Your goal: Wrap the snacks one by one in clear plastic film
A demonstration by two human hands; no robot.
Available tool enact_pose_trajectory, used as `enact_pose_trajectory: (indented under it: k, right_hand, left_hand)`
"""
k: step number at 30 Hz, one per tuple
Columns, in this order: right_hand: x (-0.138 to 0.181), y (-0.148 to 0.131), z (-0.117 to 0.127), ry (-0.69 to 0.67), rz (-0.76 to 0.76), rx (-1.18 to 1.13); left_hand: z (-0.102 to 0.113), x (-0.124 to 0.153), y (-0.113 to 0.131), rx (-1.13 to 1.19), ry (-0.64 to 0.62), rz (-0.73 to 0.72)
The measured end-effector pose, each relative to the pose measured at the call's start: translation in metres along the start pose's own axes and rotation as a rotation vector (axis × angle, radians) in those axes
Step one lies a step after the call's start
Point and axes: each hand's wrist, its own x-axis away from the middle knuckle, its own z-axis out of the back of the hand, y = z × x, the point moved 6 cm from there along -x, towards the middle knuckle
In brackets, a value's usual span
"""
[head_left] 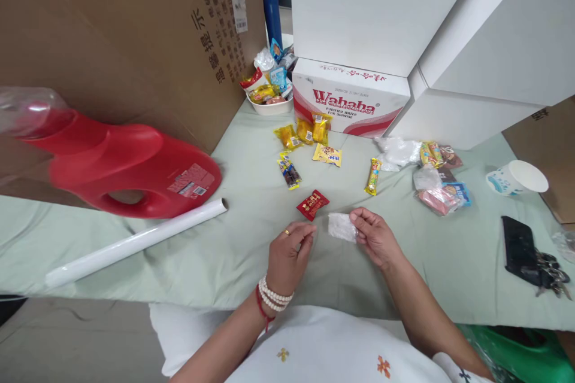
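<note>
In my right hand (376,237) a small clear plastic bag (342,227) is pinched between thumb and fingers, held just over the table. My left hand (290,254) is closed to the left of the bag, apart from it, thumb and fingertips pressed together; whatever may be in that pinch is hidden. Just beyond both hands lies a red snack packet (312,204). Further back are a dark snack pack with yellow ends (288,172), a pale yellow packet (327,155), several yellow wrapped snacks (304,130) and a slim yellow packet (372,176).
Left, a red jug (139,161) lies behind a white roll (137,242). A Wahaha carton (350,97) and a snack-filled white basket (272,106) stand at the back. On the right are plastic bags (398,152), a paper cup (516,179), a phone (518,245) and keys (552,275).
</note>
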Motion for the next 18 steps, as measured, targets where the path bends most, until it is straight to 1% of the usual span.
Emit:
enact_pose_trajectory:
  k: [2,4,5,7,9,11,14,18]
  right_hand:
    - [0.002,-0.002,0.0,0.025,0.038,-0.022]
    - [0.008,-0.003,-0.006,-0.026,0.067,0.021]
    - [0.011,-0.003,-0.01,-0.063,0.074,0.054]
    - [0.016,0.0,-0.017,-0.107,0.084,0.12]
    - [0.019,0.002,-0.017,-0.07,0.107,0.148]
    - [0.019,0.002,-0.011,0.016,0.133,0.132]
    - [0.016,-0.001,0.003,0.132,0.165,0.074]
    - [0.014,-0.005,0.017,0.227,0.181,-0.01]
  left_hand:
    - [-0.004,0.0,-0.003,0.152,-0.03,0.139]
    - [-0.02,-0.001,-0.004,0.351,-0.125,0.281]
    - [-0.029,-0.003,-0.003,0.427,-0.171,0.324]
    - [-0.043,-0.007,-0.001,0.491,-0.211,0.347]
    - [-0.049,-0.011,-0.004,0.497,-0.191,0.344]
    - [-0.049,-0.013,-0.01,0.523,-0.161,0.374]
    - [-0.04,-0.011,-0.023,0.593,-0.111,0.453]
    - [-0.027,-0.005,-0.037,0.682,-0.024,0.563]
